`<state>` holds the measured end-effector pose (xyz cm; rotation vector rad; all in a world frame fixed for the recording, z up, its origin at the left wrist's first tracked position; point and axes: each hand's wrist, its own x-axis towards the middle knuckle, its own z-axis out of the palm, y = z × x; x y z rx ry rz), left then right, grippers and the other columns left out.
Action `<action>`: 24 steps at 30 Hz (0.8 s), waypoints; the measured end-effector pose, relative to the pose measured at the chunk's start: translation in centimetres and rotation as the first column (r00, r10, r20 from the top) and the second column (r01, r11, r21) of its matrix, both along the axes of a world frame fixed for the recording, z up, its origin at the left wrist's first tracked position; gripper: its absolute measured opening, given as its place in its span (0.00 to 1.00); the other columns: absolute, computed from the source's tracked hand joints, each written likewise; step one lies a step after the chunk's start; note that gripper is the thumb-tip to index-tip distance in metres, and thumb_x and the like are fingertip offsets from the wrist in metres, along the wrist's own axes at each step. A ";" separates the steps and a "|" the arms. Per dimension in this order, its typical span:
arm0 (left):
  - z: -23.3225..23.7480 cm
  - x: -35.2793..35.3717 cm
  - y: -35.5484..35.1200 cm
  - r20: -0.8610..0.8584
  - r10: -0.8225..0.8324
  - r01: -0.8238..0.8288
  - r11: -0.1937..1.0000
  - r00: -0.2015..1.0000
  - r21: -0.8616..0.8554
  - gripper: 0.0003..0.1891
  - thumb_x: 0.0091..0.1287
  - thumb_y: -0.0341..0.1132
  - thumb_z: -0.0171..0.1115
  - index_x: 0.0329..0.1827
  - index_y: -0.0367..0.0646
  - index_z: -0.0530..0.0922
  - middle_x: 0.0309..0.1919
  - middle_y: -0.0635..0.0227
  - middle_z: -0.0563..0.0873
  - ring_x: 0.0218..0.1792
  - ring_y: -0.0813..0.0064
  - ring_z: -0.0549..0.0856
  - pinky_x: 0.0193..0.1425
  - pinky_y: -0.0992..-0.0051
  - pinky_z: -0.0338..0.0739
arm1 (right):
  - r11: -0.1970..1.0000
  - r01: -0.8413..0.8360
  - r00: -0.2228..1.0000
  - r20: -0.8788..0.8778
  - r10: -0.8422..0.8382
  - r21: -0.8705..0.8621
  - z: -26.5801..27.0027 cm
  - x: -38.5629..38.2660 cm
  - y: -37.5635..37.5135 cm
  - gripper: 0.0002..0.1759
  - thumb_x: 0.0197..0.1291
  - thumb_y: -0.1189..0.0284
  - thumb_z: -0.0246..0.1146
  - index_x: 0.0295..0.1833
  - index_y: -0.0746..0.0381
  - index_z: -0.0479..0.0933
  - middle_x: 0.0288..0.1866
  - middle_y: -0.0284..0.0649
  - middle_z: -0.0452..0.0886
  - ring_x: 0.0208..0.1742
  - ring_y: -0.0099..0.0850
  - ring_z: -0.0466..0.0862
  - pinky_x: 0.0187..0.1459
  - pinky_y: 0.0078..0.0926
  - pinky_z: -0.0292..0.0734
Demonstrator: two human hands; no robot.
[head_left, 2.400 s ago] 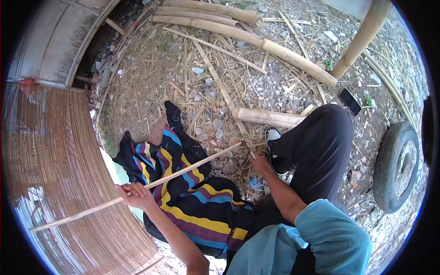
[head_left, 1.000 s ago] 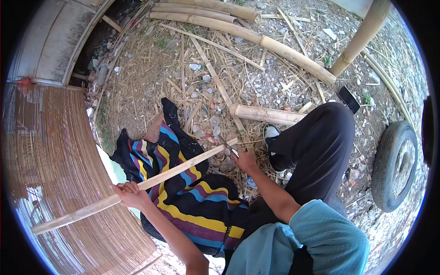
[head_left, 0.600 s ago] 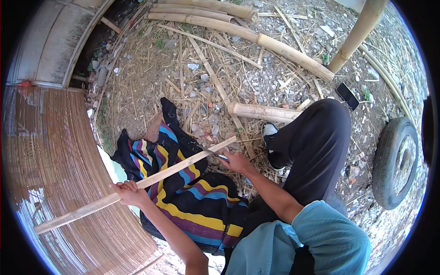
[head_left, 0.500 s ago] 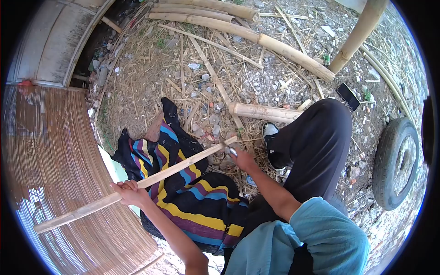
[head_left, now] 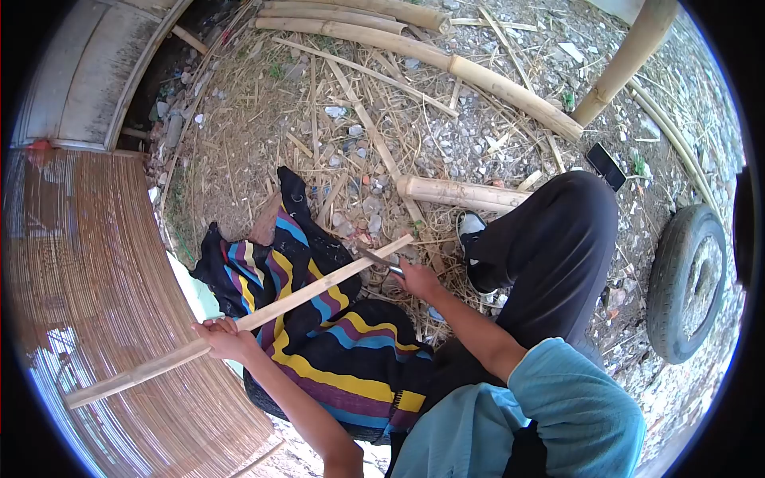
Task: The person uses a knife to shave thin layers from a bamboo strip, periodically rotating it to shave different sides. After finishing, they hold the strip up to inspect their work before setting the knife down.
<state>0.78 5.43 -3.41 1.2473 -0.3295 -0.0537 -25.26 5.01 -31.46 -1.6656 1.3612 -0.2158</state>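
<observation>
A long pale bamboo strip (head_left: 291,301) slants across my lap, its far end up and to the right. My left hand (head_left: 226,338) is closed around it toward its lower left part. My right hand (head_left: 418,280) grips the handle of a knife (head_left: 381,260), whose dark blade points left and lies against or just over the strip near its far end; contact is hard to tell. Under the strip, a striped cloth (head_left: 343,350) in black, yellow, purple and blue is spread over my left leg.
Thick bamboo poles (head_left: 510,89) lie on the littered ground ahead, with a shorter bamboo piece (head_left: 466,193) by my shoe. An upright bamboo post (head_left: 617,72), a phone (head_left: 606,166) and a tire (head_left: 687,285) are to the right. A slatted bamboo screen (head_left: 119,279) stands at left.
My right hand has turned the knife, so its blade now shows longer and points left along the strip. The strip has shifted very slightly; my left hand keeps its hold.
</observation>
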 end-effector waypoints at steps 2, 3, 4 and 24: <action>-0.6 1.1 0.8 0.020 0.037 -0.039 0.997 0.999 0.062 0.19 0.69 0.42 0.56 0.22 0.42 0.65 0.09 0.77 0.56 0.09 0.86 0.55 0.12 0.83 0.49 | 1.000 -0.007 1.000 -0.021 0.007 0.008 0.1 0.0 0.9 0.19 0.61 0.54 0.55 0.44 0.60 0.68 0.32 0.53 0.81 0.36 0.50 0.82 0.37 0.48 0.76; -0.4 0.7 0.9 0.022 0.039 -0.040 0.998 0.999 0.044 0.19 0.69 0.42 0.56 0.22 0.42 0.65 0.09 0.77 0.56 0.09 0.86 0.55 0.12 0.83 0.49 | 1.000 0.011 0.999 -0.033 -0.011 -0.013 0.6 0.1 -0.1 0.19 0.61 0.55 0.55 0.44 0.60 0.69 0.32 0.53 0.81 0.36 0.51 0.82 0.37 0.48 0.76; -0.3 0.3 0.8 0.025 0.039 -0.040 0.998 0.999 0.044 0.18 0.68 0.41 0.55 0.23 0.41 0.66 0.09 0.76 0.57 0.08 0.85 0.55 0.12 0.83 0.50 | 0.999 0.037 0.999 -0.019 -0.037 0.008 1.3 -0.1 0.1 0.19 0.61 0.55 0.55 0.43 0.61 0.69 0.31 0.54 0.80 0.35 0.52 0.82 0.37 0.49 0.76; -0.3 -1.0 0.2 0.035 -0.052 0.052 0.999 0.998 0.001 0.16 0.68 0.41 0.57 0.25 0.42 0.67 0.10 0.75 0.59 0.09 0.85 0.57 0.13 0.82 0.51 | 0.998 0.047 0.997 0.069 -0.045 -0.028 2.6 1.1 -0.4 0.22 0.65 0.53 0.48 0.51 0.60 0.67 0.27 0.57 0.79 0.32 0.57 0.80 0.34 0.52 0.74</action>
